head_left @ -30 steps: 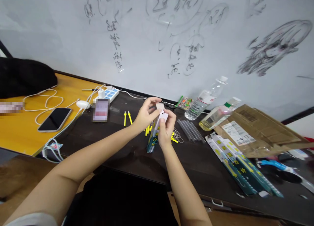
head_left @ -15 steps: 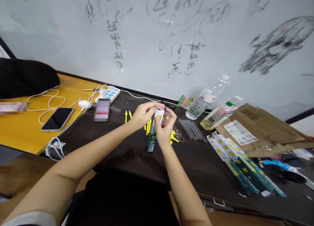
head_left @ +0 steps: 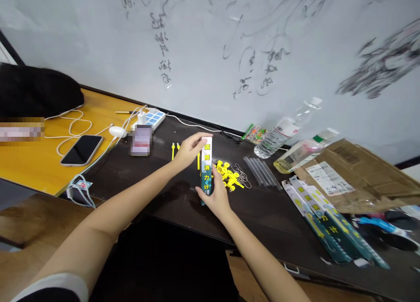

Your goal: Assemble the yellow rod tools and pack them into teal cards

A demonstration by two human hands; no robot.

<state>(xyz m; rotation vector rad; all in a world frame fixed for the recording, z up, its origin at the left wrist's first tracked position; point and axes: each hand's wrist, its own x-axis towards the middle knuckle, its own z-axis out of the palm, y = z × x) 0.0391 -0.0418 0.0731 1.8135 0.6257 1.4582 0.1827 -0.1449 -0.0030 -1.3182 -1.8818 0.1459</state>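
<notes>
A slim green and white box [head_left: 206,168] with yellow characters stands upright on the dark table [head_left: 157,197]. My left hand [head_left: 189,150] pinches its white top end with fingers closed. My right hand [head_left: 213,198] wraps round its lower end near the table. Just right of the box lie several small yellow plastic parts [head_left: 229,176] with thin wire hooks [head_left: 242,176] beside them. Two yellow sticks [head_left: 174,150] lie left of my left hand.
Several flat boxes of the same kind [head_left: 323,221] lie at the right, by clear tubes [head_left: 262,173], two plastic bottles [head_left: 285,129] and torn cardboard [head_left: 354,175]. On the left are a phone [head_left: 82,150], white cables, a power strip [head_left: 151,117] and a black bag [head_left: 36,91]. A whiteboard wall stands behind.
The box's end flap has been closed. My right hand slid down from the top of the box to its lower end, and the box now stands straighter.
</notes>
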